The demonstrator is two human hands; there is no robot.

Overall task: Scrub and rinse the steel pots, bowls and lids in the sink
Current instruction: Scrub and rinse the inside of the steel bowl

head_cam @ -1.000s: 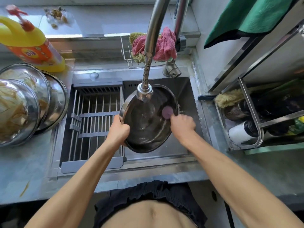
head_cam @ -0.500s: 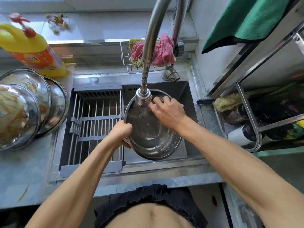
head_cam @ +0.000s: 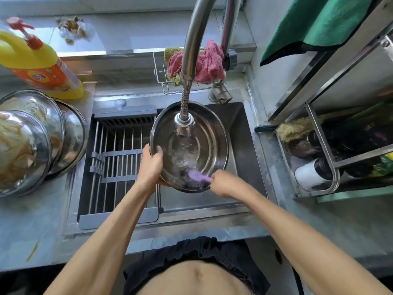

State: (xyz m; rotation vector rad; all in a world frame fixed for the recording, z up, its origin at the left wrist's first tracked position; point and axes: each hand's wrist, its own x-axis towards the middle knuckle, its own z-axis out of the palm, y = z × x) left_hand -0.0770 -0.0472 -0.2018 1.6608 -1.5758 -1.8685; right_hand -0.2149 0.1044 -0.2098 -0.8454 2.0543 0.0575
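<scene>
A round steel bowl [head_cam: 204,124] is held tilted over the sink [head_cam: 240,145], right under the faucet head [head_cam: 184,124], and water runs into it. My left hand [head_cam: 151,165] grips the bowl's left rim, thumb inside. My right hand [head_cam: 223,183] holds a purple scrubber [head_cam: 197,175] against the inside of the bowl near its front edge. The scrubber is blurred by motion.
Three steel lids or bowls [head_cam: 32,141] are stacked on the left counter beside a yellow detergent bottle [head_cam: 40,67]. A drying rack [head_cam: 121,158] covers the sink's left half. A pink cloth [head_cam: 204,62] hangs in a wire caddy behind the faucet. A metal shelf [head_cam: 319,150] stands at right.
My right hand has swept with the scrubber from the bowl's far rim near the faucet head to its near edge. My left hand keeps its grip on the left rim.
</scene>
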